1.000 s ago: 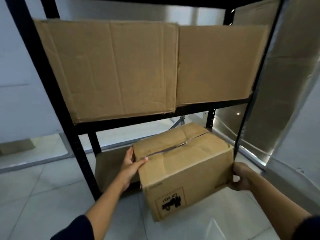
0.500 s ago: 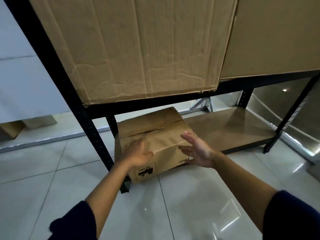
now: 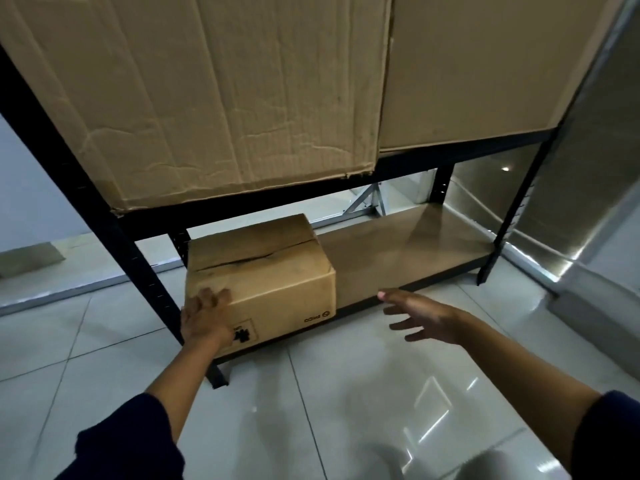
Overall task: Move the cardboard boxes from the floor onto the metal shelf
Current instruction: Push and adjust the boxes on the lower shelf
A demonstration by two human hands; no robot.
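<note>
Cardboard box (image 3: 263, 271) at shelf (image 3: 398, 251) left edge; left hand (image 3: 207, 318) presses flat, right hand (image 3: 420, 317) released.

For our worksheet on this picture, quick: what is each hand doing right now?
Left hand: open, fingers flat against the front of the small box on the bottom shelf.
Right hand: open, holding nothing, apart from the box.

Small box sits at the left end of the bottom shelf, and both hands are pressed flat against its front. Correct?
Not quite. In the head view only the left hand presses the small box; the right hand hovers open, clear of it.
</note>
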